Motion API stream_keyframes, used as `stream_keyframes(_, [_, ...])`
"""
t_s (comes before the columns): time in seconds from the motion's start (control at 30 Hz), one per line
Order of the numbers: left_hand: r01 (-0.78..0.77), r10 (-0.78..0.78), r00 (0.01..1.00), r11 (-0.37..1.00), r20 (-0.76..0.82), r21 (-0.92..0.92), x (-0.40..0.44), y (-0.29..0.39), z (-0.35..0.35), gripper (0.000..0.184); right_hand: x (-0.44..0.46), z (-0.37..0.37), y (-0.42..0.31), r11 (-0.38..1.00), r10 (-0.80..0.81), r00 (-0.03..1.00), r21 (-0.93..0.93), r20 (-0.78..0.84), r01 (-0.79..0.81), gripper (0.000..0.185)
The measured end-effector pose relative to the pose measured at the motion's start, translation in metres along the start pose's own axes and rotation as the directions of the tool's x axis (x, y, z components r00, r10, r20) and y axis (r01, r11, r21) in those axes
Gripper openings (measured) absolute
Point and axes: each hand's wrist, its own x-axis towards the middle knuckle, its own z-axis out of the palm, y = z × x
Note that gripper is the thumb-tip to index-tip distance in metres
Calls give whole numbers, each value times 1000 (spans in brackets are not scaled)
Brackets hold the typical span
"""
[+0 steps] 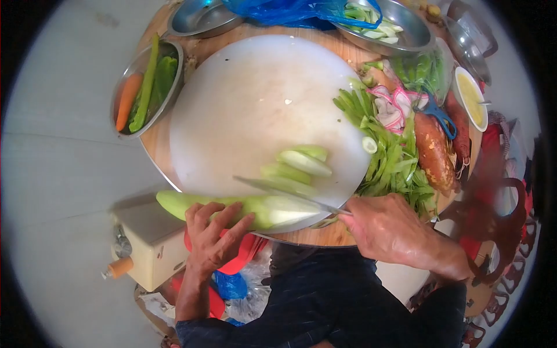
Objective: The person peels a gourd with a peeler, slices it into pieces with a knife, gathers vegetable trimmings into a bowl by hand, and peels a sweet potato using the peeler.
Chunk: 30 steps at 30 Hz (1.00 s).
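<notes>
A long pale green vegetable [267, 210] lies along the near edge of the round white cutting board [249, 98], its right part cut to white flesh. My left hand [214, 235] rests on its middle, fingers curved over it. In my right hand [386, 226] is a knife [284, 192], closed fingers round its handle, the blade pointing left just over the vegetable. Several cut green pieces [304, 162] lie on the board beyond the blade.
An oval metal dish [179, 69] with a carrot and green vegetables stands at the left. Along the right are leafy greens [394, 156], sweet potatoes [432, 151], blue scissors [441, 116] and a white bowl [471, 98]. Metal bowls and a blue bag [278, 13] sit at the far edge.
</notes>
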Motion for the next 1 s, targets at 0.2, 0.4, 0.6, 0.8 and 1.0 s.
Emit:
stream_keyframes(0.2, [-9, 9, 1000, 1000, -25, 5, 1, 2, 0, 49, 4, 9, -6, 1000, -5, 991, -20, 132, 8, 14])
stream_keyframes(0.4, [-32, 32, 998, 999, -48, 0, -2, -1, 2, 56, -13, 11, 0, 983, 21, 973, -184, 229, 23, 19])
stream_keyframes(0.6, [115, -104, 960, 993, 261, -27, 34, -12, -20, 79, -4, 19, 8, 972, -22, 997, -233, 72, 38, 17])
stream_keyframes(0.8, [28, -36, 988, 998, 150, 56, 46, -22, 2, 77, 18, 18, 22, 989, 62, 990, -128, -127, -78, 24])
stream_keyframes(1.0, [-38, 38, 999, 996, -2, 80, 26, -15, 8, 67, 11, 2, 15, 997, 51, 992, -54, -120, -58, 26])
